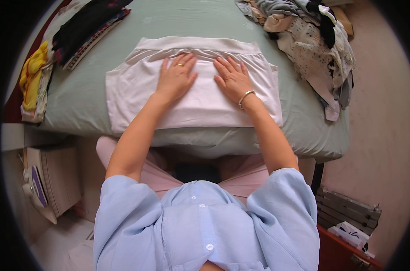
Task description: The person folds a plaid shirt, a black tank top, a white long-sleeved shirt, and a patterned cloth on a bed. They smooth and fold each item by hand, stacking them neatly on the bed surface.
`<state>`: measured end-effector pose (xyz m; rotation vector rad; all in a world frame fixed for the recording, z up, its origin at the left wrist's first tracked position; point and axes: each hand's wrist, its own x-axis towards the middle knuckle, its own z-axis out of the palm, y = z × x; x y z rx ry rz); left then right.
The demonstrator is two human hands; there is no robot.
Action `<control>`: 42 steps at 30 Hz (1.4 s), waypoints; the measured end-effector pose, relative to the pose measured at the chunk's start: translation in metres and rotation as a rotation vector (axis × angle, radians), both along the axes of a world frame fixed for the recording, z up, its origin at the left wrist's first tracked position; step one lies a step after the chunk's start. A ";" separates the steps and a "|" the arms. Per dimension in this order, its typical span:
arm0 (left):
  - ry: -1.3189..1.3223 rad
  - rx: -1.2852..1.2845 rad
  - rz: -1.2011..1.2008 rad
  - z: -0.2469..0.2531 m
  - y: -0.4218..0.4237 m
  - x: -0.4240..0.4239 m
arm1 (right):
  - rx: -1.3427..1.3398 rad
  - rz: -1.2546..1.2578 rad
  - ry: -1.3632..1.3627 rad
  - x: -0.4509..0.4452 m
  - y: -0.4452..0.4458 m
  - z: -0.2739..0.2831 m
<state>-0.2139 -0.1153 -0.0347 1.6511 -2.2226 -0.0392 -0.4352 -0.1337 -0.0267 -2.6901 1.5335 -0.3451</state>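
A white fabric garment (191, 113) with a wide band along its far edge lies spread on a bed with a pale green sheet (177, 17). My left hand (178, 75), with a ring on one finger, rests palm down on the cloth just left of its middle, fingers pointing to the band. Flat on the cloth to the right lies my right hand (233, 77), a silver bracelet on its wrist. Small folds run below the band near both hands. Neither hand grips the fabric.
Dark folded clothes (86, 27) lie at the far left, beside a yellow cloth (33, 79). A loose heap of clothes (306, 44) hangs over the bed's right side. A cabinet (61, 179) stands at lower left, and a red case (337, 247) at lower right.
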 end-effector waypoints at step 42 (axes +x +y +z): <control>-0.074 -0.121 0.134 -0.010 0.106 0.080 | -0.149 -0.123 0.027 -0.101 0.103 -0.008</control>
